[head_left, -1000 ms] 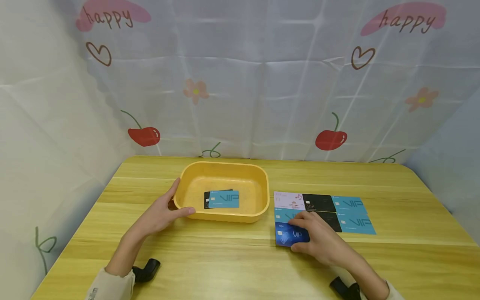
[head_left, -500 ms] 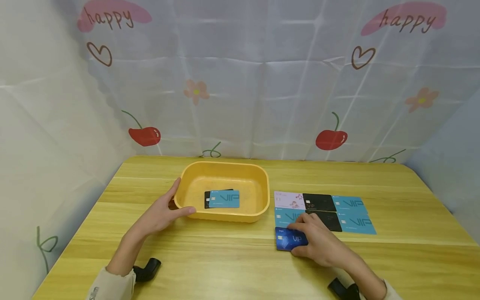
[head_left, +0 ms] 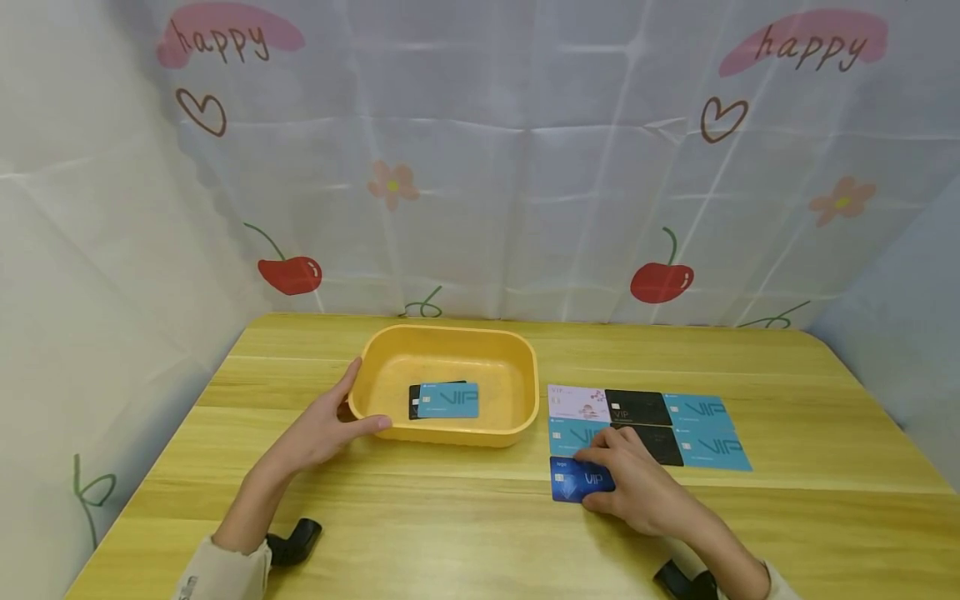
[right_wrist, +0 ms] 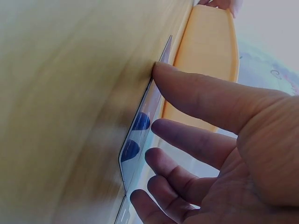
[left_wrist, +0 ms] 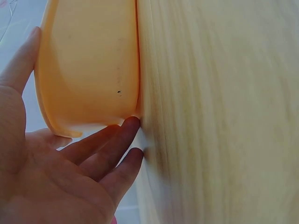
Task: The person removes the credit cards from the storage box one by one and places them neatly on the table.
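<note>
My left hand [head_left: 318, 425] grips the left end of a yellow plastic basin [head_left: 450, 436], thumb on its front rim; in the left wrist view the other fingers lie against its outer wall. Inside the basin a light-blue VIP card [head_left: 447, 401] overlaps a black card [head_left: 413, 403]. On the table to the right, my right hand [head_left: 641, 483] pinches a dark-blue VIP card [head_left: 572, 481], thumb at its near edge and index finger at its far edge. This card lies directly in front of a light-blue card [head_left: 576, 436] in the left column.
Behind and beside the right hand lie a pink card [head_left: 573, 402], a black card [head_left: 637, 407], a second black card [head_left: 662, 446] partly covered by the hand, and two light-blue cards [head_left: 697, 408]. A printed white curtain [head_left: 510, 208] hangs behind the table.
My right hand has slid the dark-blue card slightly toward me, uncovering more of the light-blue card behind it. My left hand and the basin have stayed in place.
</note>
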Tool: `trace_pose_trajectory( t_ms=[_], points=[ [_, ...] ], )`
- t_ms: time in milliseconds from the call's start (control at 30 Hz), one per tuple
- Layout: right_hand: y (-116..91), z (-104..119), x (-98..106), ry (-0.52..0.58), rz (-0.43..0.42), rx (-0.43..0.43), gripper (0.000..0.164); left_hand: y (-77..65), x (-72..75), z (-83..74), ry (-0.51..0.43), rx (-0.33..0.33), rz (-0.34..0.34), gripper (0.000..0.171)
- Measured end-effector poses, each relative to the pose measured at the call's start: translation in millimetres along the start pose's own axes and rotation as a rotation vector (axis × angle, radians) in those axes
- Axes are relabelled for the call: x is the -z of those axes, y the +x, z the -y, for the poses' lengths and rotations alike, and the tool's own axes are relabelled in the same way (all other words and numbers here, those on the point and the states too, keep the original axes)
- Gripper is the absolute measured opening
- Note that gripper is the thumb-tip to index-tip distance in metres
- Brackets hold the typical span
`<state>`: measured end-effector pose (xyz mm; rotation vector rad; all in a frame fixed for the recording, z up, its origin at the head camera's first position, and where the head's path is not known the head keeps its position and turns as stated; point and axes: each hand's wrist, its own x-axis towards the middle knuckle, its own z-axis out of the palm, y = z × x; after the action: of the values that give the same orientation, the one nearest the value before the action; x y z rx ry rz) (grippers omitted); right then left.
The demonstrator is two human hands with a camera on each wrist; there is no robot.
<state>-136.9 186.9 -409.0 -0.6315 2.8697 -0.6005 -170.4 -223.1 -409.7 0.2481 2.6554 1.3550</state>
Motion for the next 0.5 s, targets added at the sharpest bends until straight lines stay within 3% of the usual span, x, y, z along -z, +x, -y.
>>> trace_pose_trajectory(
  t_ms=[500],
  points=[
    [1.2, -5.3, -2.5, 0.063, -0.066, 0.024, 0.032, -0.3, -0.5, -1.0, -0.015, -0.010, 0.005, 0.101]
  ],
)
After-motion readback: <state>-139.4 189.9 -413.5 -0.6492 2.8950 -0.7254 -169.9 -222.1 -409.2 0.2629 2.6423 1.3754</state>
